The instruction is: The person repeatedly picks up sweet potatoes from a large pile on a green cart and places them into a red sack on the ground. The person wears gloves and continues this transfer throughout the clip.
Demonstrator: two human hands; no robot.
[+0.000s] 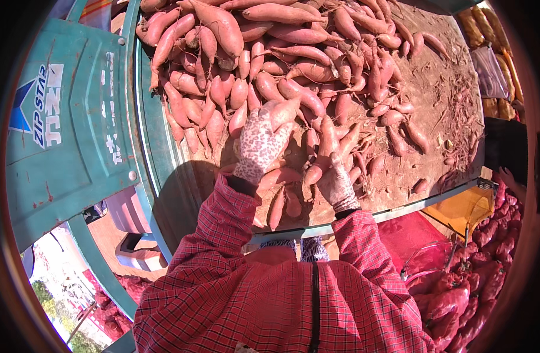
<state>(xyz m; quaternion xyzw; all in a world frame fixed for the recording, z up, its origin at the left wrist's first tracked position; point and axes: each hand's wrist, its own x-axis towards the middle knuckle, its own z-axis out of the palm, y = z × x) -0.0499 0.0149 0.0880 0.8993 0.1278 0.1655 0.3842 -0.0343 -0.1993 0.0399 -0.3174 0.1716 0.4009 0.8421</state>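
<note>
In a patterned glove, my left hand (pixel 262 143) grips a plump sweet potato (pixel 284 111) at the near edge of the pile. My right hand (pixel 339 185), gloved as well, is closed around a long sweet potato (pixel 328 139) that points away from me. Its fingers are partly hidden beneath the root. A large heap of reddish sweet potatoes (pixel 287 33) covers the far part of the dirt-covered bed (pixel 433 84). Between my wrists lie a few loose sweet potatoes (pixel 276 207), close to the bed's front edge.
A green metal side panel (pixel 76 106) bounds the left. Thin root scraps (pixel 462 110) litter the bed's right side. Below right are red mesh sacks (pixel 464 282) and an orange sheet (pixel 464 207). Another person's hand (pixel 508 178) shows at the right edge.
</note>
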